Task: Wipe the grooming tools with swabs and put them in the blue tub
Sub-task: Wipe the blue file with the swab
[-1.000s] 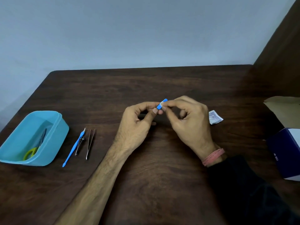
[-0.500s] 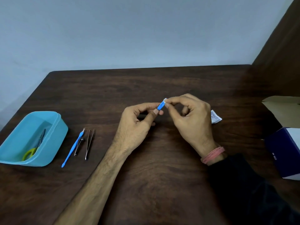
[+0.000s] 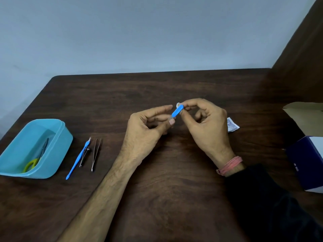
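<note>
Our right hand [image 3: 208,123], pinching a white swab [image 3: 178,104], has slid to the blue tool's [image 3: 176,111] far end; our left hand [image 3: 148,124] pinches its near end. Wiping looks nearly finished.

Room setting. A dark brown wooden table [image 3: 174,189] with visible grain and a rounded far-left corner fills the lower half of the view. Its far edge meets a plain, pale blue-grey wall [image 3: 139,32], bare and evenly lit by soft, diffuse light. At the right, a dark brown panel [image 3: 304,49] rises at a slant beside the table.
</note>
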Motion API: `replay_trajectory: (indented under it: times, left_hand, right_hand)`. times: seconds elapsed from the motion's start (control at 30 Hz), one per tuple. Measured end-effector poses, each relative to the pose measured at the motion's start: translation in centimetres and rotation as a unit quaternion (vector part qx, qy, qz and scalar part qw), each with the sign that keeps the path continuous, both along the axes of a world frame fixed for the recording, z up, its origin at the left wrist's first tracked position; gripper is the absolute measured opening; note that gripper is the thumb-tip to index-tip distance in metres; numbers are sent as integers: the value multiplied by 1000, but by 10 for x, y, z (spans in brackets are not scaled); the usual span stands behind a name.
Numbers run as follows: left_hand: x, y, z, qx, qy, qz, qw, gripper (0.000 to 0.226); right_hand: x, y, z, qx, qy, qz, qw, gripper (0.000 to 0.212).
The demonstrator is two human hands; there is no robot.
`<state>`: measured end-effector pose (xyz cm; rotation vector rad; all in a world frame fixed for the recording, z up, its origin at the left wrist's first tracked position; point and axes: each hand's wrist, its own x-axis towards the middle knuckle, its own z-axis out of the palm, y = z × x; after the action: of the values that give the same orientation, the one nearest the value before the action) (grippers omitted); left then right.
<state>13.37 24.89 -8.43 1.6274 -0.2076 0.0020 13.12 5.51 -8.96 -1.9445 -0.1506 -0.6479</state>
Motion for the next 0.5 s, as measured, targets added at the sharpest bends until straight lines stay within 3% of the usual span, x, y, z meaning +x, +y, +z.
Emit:
replay_trajectory:
  times: [0.23, 0.5]
  left_hand:
    - [-1, -2, 4, -23, 29, 31, 999, 16]
    - [-3, -1, 5, 6, 23, 23, 999, 10]
  right_hand:
    - [0, 0, 0, 20, -10, -30, 999, 10]
    - [-3, 3, 2, -48, -45, -27, 997, 11]
